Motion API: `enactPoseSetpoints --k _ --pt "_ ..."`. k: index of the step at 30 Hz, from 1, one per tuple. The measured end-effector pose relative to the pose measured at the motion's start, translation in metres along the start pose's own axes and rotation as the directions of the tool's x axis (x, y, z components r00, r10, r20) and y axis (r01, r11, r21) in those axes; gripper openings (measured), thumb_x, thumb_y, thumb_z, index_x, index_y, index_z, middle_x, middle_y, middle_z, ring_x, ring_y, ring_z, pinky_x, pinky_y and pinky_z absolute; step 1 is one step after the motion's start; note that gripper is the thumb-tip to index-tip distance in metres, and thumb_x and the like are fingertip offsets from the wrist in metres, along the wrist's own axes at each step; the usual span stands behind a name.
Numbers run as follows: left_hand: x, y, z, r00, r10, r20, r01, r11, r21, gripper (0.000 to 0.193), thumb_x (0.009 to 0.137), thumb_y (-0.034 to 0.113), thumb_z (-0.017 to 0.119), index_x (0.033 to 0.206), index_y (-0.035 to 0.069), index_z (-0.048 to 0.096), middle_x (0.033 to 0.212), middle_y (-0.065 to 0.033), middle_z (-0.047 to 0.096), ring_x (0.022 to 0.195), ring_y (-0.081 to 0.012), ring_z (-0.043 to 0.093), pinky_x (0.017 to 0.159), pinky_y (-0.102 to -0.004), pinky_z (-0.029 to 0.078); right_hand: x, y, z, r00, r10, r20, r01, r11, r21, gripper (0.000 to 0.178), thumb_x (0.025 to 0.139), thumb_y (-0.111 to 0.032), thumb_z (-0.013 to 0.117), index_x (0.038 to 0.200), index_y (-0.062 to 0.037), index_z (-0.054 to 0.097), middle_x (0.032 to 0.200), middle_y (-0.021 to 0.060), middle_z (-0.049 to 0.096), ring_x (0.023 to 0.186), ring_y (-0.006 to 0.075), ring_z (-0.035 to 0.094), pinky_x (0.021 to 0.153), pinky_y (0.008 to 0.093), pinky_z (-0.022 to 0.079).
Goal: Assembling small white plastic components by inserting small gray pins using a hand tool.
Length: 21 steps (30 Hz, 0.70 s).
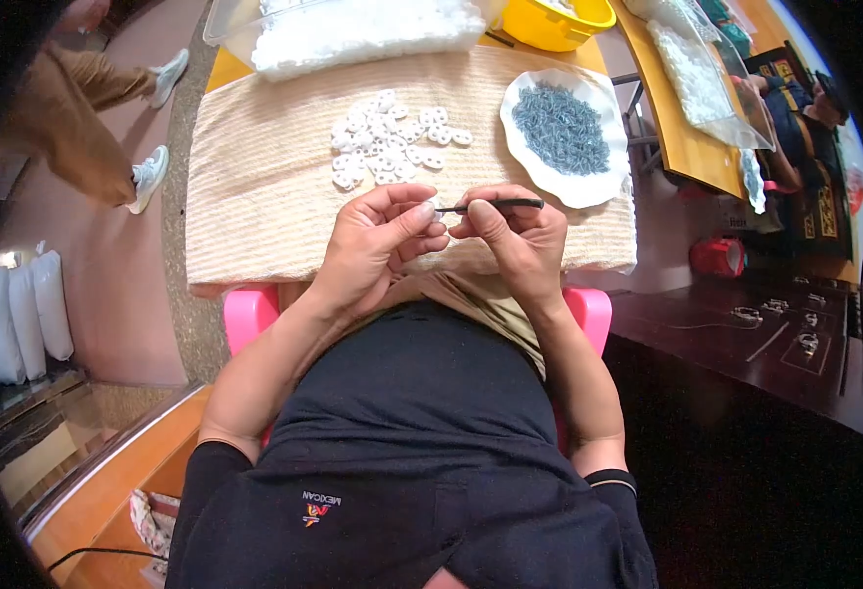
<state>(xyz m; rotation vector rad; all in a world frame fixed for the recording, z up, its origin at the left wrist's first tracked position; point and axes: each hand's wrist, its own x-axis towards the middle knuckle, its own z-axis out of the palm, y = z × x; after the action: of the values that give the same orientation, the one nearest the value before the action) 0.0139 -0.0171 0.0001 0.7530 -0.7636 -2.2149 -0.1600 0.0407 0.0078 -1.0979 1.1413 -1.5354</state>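
Note:
Over the near edge of the cloth-covered table, my two hands meet. My left hand (365,240) pinches a small white piece (435,210) between thumb and fingertips, mostly hidden by them. A thin black pointed tool (522,203) lies in the closed fingers of my right hand (522,240), its narrow tip touching or nearly touching that white piece. Just beyond my hands, a loose pile of small white plastic pieces with holes (382,140) is spread on the cloth. To the right, a white scalloped dish (581,191) holds many small blue-grey translucent pieces (561,128).
A clear bin of white pieces (367,39) and a yellow tub (554,27) stand at the back. Right is another table (681,147) bearing a filled clear bag (696,79). A person in brown trousers (83,118) is at the left; white sacks (21,319) stand lower left.

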Motion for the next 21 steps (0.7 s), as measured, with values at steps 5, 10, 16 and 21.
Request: enactPoseSetpoints --k 5,10,16,21 --pt "-0.0002 -0.0002 0.0007 1.000 -0.009 -0.005 0.009 1.000 -0.026 0.022 0.091 0.006 0.060 0.111 0.001 0.057 0.092 -0.0069 0.065 0.081 -0.0139 0.065 0.077 -0.0291 0.058 -0.0007 -0.0024 0.0032 0.999 0.004 -0.052 -0.006 1.000 -0.028 0.014 0.091 -0.007 0.060 0.098 0.0048 0.061 0.087 0.0097 0.065 0.073 0.0168 0.067 0.066 0.0259 0.054" --pt "-0.0001 -0.0007 0.0011 1.000 -0.011 -0.011 0.010 0.999 -0.032 0.022 0.090 0.006 0.060 0.111 0.001 0.058 0.093 -0.0072 0.065 0.082 -0.0141 0.065 0.076 -0.0290 0.058 -0.0009 -0.0050 0.0037 0.997 0.026 -0.070 -0.030 0.997 -0.067 0.013 0.091 -0.008 0.060 0.097 0.0043 0.061 0.085 0.0089 0.065 0.072 0.0160 0.066 0.066 0.0252 0.054" --pt "-0.0001 -0.0015 0.0009 1.000 -0.007 -0.010 0.007 0.999 -0.035 0.021 0.091 0.006 0.060 0.111 0.000 0.058 0.091 -0.0077 0.065 0.080 -0.0144 0.066 0.075 -0.0285 0.058 -0.0029 -0.0023 0.0036 0.999 0.035 -0.013 -0.036 0.996 -0.076 0.013 0.091 -0.007 0.061 0.097 0.0045 0.061 0.086 0.0081 0.065 0.074 0.0139 0.065 0.067 0.0248 0.054" --pt "-0.0005 -0.0009 0.0032 1.000 -0.009 -0.018 0.008 0.999 -0.032 0.020 0.091 0.007 0.060 0.110 -0.001 0.058 0.087 -0.0081 0.066 0.078 -0.0147 0.066 0.074 -0.0270 0.057 -0.0038 -0.0010 0.0035 1.000 0.023 0.012 -0.022 0.996 -0.086 0.012 0.089 -0.003 0.062 0.097 0.0055 0.061 0.090 0.0088 0.065 0.076 0.0129 0.065 0.070 0.0247 0.054"
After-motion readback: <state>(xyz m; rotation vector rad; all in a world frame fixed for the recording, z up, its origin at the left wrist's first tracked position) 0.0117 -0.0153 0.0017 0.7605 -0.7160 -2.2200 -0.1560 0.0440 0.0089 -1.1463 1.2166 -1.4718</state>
